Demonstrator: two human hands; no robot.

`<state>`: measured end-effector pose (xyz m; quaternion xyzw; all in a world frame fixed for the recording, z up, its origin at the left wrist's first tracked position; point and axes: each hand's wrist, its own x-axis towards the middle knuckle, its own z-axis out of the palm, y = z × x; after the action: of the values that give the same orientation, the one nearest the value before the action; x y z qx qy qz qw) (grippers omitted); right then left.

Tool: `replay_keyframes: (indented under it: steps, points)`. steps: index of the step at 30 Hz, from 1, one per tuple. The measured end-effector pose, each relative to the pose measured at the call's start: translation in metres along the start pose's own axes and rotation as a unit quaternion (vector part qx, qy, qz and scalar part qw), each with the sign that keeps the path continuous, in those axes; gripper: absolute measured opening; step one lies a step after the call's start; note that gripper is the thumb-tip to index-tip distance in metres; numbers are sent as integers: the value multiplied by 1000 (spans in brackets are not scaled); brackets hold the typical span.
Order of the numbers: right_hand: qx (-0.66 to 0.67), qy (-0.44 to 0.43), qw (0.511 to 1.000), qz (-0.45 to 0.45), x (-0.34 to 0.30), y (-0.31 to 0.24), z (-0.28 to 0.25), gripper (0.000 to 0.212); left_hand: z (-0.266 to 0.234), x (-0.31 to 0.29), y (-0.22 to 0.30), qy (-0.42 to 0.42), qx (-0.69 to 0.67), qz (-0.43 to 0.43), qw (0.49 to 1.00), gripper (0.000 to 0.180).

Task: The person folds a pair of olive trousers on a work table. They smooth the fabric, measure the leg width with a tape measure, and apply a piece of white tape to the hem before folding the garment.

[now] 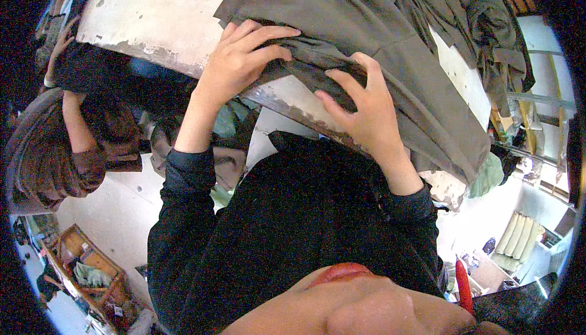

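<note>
A large dark grey-olive cloth piece [342, 14] lies over the worn pale table [152, 11], wrinkled between my two hands. On its near edge rests my left hand [241, 54], index finger stretched over the fabric and thumb apart from it. My right hand [369, 106] is at the cloth to the right, fingers curved and spread, thumb near the table's edge. Neither hand shows a grip on the fabric. Folds hide what lies under the cloth. More bunched dark cloth [482, 17] is heaped at the far right.
At the left, another person's arm [78, 124] in a brown sleeve is close to the table. A wooden box [91, 262] with cloth in it stands at lower left. The table's chipped edge [293, 106] runs in front of me. Green cloth [488, 176] hangs at the right corner.
</note>
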<state>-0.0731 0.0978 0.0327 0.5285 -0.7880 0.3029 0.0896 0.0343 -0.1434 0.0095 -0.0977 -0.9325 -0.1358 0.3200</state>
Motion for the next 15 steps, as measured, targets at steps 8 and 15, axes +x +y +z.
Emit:
replay_keyframes:
  steps: [8, 15]
  points:
    - [3, 1, 999, 47, 4, 14, -13, 10, -10, -6, 23, -72, 57, -73, 993, 30]
    - [58, -43, 997, -37, 21, 28, -44, 12, -24, -10, -2, -47, -85, -50, 994, 27]
